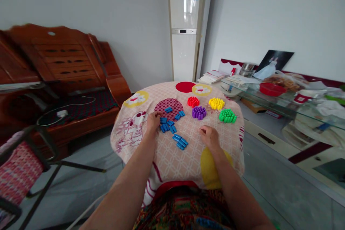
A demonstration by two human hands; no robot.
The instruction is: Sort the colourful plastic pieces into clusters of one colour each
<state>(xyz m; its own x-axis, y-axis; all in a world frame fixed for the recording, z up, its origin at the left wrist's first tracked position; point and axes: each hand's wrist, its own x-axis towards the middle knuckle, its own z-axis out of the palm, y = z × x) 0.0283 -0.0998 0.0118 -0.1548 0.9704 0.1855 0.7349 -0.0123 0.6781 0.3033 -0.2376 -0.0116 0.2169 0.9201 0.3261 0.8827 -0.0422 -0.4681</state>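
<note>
My left hand [153, 120] rests at the left edge of a loose group of blue peg-like pieces [164, 127], its fingers curled together; whether a piece is between them is hidden. Nearer to me, several blue pieces [180, 141] lie side by side in a small cluster. To the right of that cluster, my right hand [209, 136] is on the cloth with bent, closed fingers, and I cannot see what they hold, if anything. Beyond it, similar small pieces stand packed in colour bunches: purple [198, 113], red [193, 101], yellow [216, 103] and green [228, 116].
A patterned cloth [188, 165] covers the round table. On the left are a wooden bench [67, 57] and a folding chair [24, 169]. To the right, a glass-topped cabinet [250, 102] carries a red bowl [272, 89], papers and bags. A tall air conditioner [184, 54] stands behind.
</note>
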